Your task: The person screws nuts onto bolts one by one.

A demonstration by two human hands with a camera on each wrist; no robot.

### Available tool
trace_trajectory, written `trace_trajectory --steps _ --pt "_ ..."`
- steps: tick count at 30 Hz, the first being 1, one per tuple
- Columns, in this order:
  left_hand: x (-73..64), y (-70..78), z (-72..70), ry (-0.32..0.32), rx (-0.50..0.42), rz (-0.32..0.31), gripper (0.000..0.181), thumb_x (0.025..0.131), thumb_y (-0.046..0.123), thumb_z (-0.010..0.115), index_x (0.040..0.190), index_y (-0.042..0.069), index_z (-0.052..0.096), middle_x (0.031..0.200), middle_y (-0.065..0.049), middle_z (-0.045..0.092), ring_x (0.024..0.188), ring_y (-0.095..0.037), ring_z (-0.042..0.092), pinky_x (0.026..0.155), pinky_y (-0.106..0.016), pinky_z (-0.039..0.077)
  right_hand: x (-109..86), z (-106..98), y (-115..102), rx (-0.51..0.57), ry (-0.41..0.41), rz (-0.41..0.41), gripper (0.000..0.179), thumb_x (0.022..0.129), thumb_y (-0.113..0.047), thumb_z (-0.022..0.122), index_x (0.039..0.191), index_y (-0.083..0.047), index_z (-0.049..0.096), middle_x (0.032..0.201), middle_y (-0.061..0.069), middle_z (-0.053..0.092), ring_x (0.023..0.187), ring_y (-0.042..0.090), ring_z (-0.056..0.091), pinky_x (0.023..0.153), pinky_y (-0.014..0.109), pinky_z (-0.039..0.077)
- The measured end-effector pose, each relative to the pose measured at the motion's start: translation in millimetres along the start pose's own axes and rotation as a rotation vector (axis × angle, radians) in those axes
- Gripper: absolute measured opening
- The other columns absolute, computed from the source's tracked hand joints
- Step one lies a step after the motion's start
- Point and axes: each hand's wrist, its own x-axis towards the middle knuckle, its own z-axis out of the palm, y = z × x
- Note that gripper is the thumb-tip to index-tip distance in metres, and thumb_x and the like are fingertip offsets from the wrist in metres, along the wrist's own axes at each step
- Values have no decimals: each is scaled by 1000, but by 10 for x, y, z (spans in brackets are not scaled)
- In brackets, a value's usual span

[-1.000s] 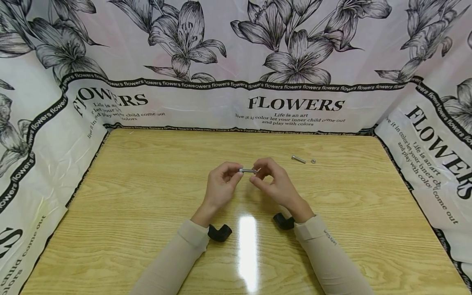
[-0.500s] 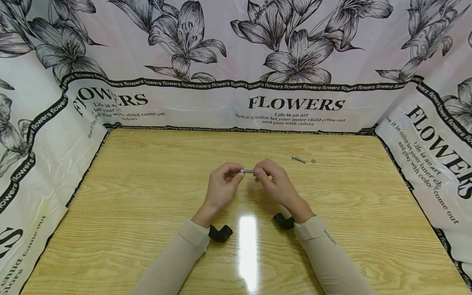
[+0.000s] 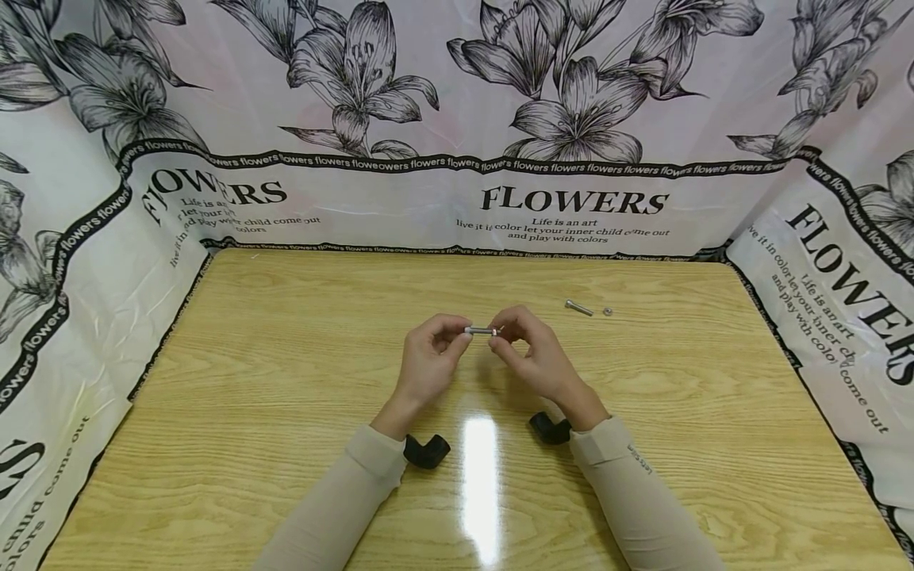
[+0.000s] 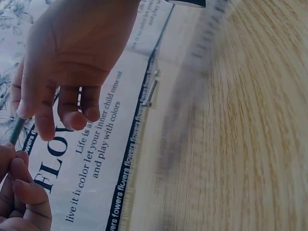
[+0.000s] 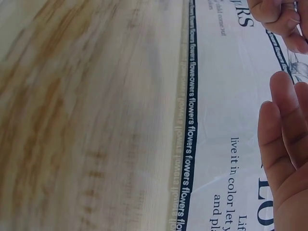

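Note:
Above the middle of the table, a slim metal bolt (image 3: 481,331) lies level between the two hands. The left hand (image 3: 427,357) pinches its left end between thumb and fingertips; in the left wrist view the threaded shank (image 4: 16,131) runs up from those fingers. At the other end the right hand (image 3: 531,349) has thumb and forefinger around a small nut (image 3: 494,332), mostly covered by the fingertips. Its remaining fingers (image 4: 72,108) are stretched out loosely. In the right wrist view the bolt is out of sight.
Behind the right hand, a second bolt (image 3: 578,308) and a loose nut (image 3: 608,312) lie on the wooden table (image 3: 300,357). Black curved pieces (image 3: 426,452) sit at both wrists. A flower-printed cloth (image 3: 400,198) encloses the back and sides.
The right thumb and forefinger closed over the bolt's right end half a second ago, then parted slightly, showing more of that end now. The left hand stays almost still.

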Motion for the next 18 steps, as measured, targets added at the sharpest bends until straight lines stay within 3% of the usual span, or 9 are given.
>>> trace_trajectory --steps 5,9,13,18 --pt "-2 0 2 -5 -2 4 13 89 -8 60 101 -12 63 96 -25 64 81 -36 61 65 -20 48 1 -8 -15 -36 -2 -10 5 93 5 56 97 3 58 88 14 60 78 21 59 71 38 50" --pt "-5 -8 4 -12 -3 1 13 89 -8 60 101 -12 63 96 -25 64 81 -38 61 65 -20 48 2 -14 -22 -78 -6 12 9 95 3 54 91 -3 60 86 14 60 79 18 56 72 36 48" --pt "-4 -12 4 -10 -4 1 13 89 -8 60 101 -12 63 95 -25 64 80 -37 60 64 -19 47 2 -17 -42 -77 -17 65 6 95 0 56 100 1 59 91 13 61 80 21 58 73 38 49" --pt "-1 -21 2 -5 -8 1 13 89 -9 60 101 -12 63 95 -24 64 80 -35 60 64 -19 47 -1 -15 -50 -21 -12 72 24 89 1 64 110 4 53 98 15 61 79 27 60 71 37 50"
